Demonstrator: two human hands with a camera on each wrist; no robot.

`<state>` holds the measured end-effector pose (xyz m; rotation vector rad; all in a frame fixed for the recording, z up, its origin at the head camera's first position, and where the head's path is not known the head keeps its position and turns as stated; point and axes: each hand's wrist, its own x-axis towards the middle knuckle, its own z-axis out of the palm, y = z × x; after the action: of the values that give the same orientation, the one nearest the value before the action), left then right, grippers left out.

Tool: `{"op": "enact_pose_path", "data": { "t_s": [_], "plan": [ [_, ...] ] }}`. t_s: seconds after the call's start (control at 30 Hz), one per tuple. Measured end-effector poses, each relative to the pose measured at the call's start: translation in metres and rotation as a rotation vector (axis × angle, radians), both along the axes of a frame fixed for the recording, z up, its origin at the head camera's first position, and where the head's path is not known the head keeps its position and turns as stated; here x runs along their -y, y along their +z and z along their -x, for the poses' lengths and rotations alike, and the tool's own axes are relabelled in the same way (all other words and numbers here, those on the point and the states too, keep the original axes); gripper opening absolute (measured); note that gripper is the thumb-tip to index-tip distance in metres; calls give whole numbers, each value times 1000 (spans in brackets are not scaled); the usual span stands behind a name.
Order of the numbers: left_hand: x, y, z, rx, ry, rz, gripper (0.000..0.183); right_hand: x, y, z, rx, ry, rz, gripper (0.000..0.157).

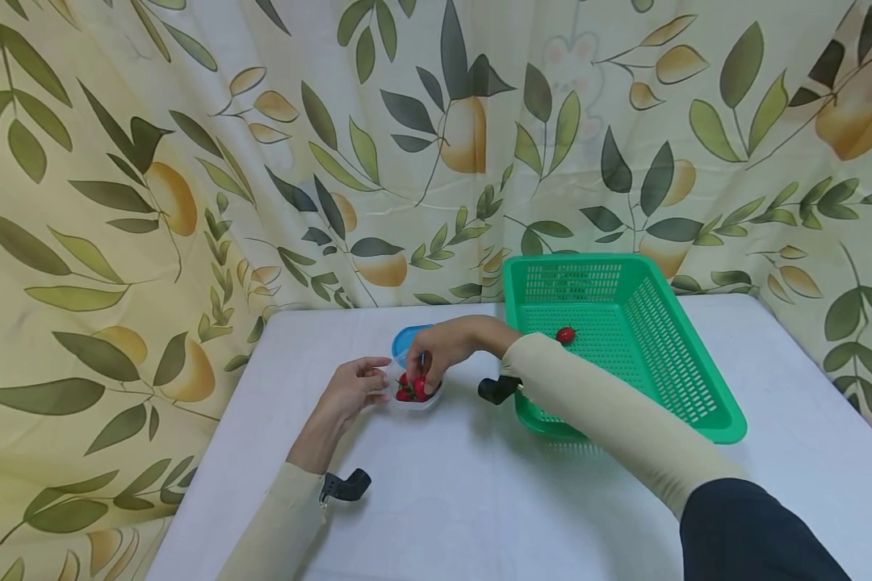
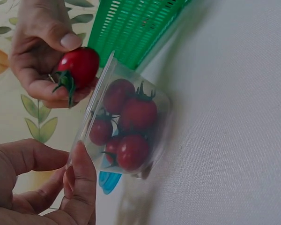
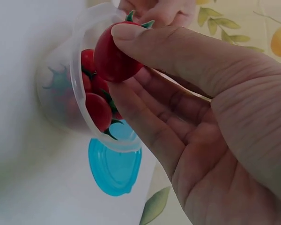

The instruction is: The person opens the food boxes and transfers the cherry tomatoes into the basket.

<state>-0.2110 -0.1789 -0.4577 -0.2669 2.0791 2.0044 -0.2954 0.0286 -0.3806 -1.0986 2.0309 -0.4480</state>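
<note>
A small clear plastic container (image 1: pixel 412 406) stands on the white table with several cherry tomatoes (image 2: pixel 137 112) inside, their green stems on. My left hand (image 1: pixel 347 391) is at its left side, pinching the rim between thumb and fingers in the left wrist view. Just over the container's opening, my right hand (image 1: pixel 450 345) pinches one red cherry tomato (image 3: pixel 113 55) between thumb and fingers. That tomato is above the others, its green calyx showing. Behind the container lies a blue lid (image 3: pixel 114 168), partly hidden by the right hand in the head view.
To the right is a green perforated basket (image 1: pixel 698 355) with one cherry tomato (image 1: pixel 566 335) visible in it; my right forearm crosses over its near left part. A leaf-and-fruit patterned curtain (image 1: pixel 421 226) hangs along the table's back edge and left side.
</note>
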Motion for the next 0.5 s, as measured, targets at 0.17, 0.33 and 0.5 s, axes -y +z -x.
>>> {"op": "enact_pose_path", "data": {
  "t_s": [0.17,0.33,0.5],
  "plan": [
    [0,-1,0,2,3,6,41,-3,5,-2,18,-23,19,25],
    [0,0,1,7,-1,2,42,-6,10,-3,42,-37,43,27],
    [0,1,1,10,-4,3,42,-12,14,-3,56,-22,79,29]
  ]
}}
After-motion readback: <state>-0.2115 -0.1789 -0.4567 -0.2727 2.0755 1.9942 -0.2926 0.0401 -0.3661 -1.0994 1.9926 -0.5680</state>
